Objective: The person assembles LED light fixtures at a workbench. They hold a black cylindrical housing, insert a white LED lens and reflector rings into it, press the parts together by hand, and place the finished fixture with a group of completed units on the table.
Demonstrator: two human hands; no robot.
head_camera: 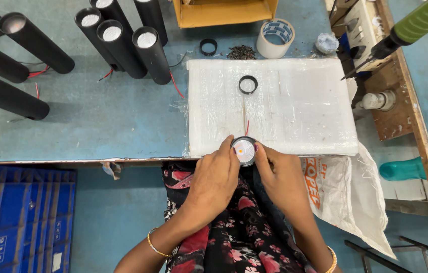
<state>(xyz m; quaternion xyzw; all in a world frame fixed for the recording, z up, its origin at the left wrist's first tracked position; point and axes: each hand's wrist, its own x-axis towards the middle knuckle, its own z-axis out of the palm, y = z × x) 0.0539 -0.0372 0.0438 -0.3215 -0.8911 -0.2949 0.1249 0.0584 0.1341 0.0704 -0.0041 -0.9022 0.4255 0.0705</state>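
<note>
Both hands grip one round lamp head (244, 150) at the bench's near edge, left hand (214, 182) and right hand (279, 177) pinching its rim from either side; its thin red wire (247, 127) trails over the plastic-wrapped pad (295, 101), and a hard twist might snag or tear it.

just one view, a head-worn cam looking nearly straight down at the blue bench (97, 121) from close above. near edge shows the person's lap, far edge reaches the cardboard box (224, 12). no second view shares anything.
</note>
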